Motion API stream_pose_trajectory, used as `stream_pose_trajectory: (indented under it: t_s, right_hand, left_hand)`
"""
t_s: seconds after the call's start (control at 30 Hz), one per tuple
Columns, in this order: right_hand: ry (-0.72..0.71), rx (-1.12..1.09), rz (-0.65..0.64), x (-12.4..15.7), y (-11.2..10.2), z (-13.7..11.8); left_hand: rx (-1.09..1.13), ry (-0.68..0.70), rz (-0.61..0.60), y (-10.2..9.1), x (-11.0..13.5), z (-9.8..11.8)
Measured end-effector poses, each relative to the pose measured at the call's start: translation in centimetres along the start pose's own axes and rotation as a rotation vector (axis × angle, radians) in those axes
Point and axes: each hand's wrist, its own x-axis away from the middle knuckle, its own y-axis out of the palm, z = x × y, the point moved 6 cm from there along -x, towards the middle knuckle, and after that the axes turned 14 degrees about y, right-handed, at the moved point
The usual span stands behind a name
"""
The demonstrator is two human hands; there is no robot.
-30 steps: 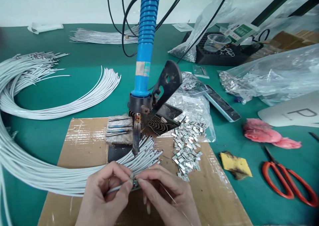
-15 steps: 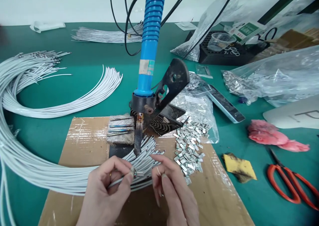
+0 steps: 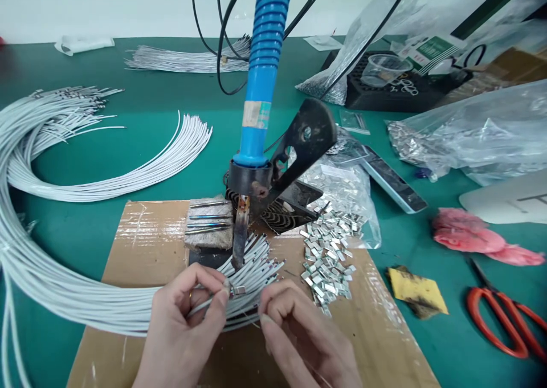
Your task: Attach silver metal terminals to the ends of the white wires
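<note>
My left hand [image 3: 188, 314] pinches the end of a white cable [image 3: 200, 307], and a small silver metal clip [image 3: 239, 290] sits at its tip, beyond the fingertips. To the right, my right hand [image 3: 303, 331] is closed in a pinch; a very thin strand [image 3: 321, 375] trails below it, largely hidden by the fingers. Just above both hands, a soldering iron [image 3: 256, 131] with a blue handle points down, its dark tip over the cable bundle [image 3: 256, 262]. The bundle lies behind and beneath my fingers on a cardboard sheet [image 3: 141, 234].
Loose silver clips [image 3: 327, 268] lie right of the iron, by a plastic bag [image 3: 342, 183]. A pad with metal bits [image 3: 209, 223] is left of the tip. Farther right are a yellow sponge [image 3: 416, 291], red-handled scissors [image 3: 498, 319], a pink cloth [image 3: 478, 237] and a phone [image 3: 395, 180].
My right hand has curled its fingers closer together and shifted slightly right and down. My left hand keeps its pinch on the cable. The whole view has shifted slightly.
</note>
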Motion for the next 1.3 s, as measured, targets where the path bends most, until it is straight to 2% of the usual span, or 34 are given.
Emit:
stream_pose_trajectory:
  t_s: [0.07, 0.2, 0.3, 0.4, 0.5, 0.57, 0.67, 0.8, 0.97, 1.2, 1.3]
  right_hand:
    - [-0.013, 0.006, 0.032, -0.3, 0.0, -0.1]
    - [0.015, 0.027, 0.137, -0.9, -0.6, 0.6]
    - [-0.029, 0.042, 0.181, -0.7, -0.9, 0.5]
    - [-0.107, 0.074, 0.239, -0.1, -0.9, -0.2]
    - [-0.145, 0.108, 0.282, 0.4, -0.4, -0.8]
    - [-0.134, 0.11, 0.278, 0.5, 0.0, -0.8]
    - [-0.08, 0.057, 0.267, 0.5, 0.2, -0.5]
    - [0.015, -0.068, 0.228, 0.2, 0.1, 0.1]
    - [0.105, -0.182, 0.192, -0.3, 0.0, 0.6]
    - [0.133, -0.195, 0.181, -1.0, 0.2, 1.0]
    - [0.121, -0.177, 0.177, -1.2, 0.2, 0.9]
  left_hand:
    - [-0.009, 0.002, 0.002, -0.3, -0.1, -0.1]
    - [-0.044, 0.027, -0.115, -0.7, -0.4, -0.7]
    - [-0.073, 0.033, -0.164, -1.1, -0.6, -1.1]
    - [-0.072, 0.029, -0.149, -0.8, -0.6, -1.0]
    - [-0.04, 0.034, -0.053, -0.4, -0.4, -0.3]
    - [-0.017, 0.04, 0.009, -0.1, -0.3, 0.2]
    - [-0.017, 0.037, -0.027, 0.4, -0.2, 0.5]
    - [-0.038, 0.049, -0.025, 0.1, -0.3, 0.5]
    - [-0.06, 0.076, -0.147, 0.0, -0.7, 0.2]
    - [-0.038, 0.086, -0.121, 0.1, -1.3, 0.6]
    - [0.004, 0.068, -0.053, 0.4, -1.4, 1.1]
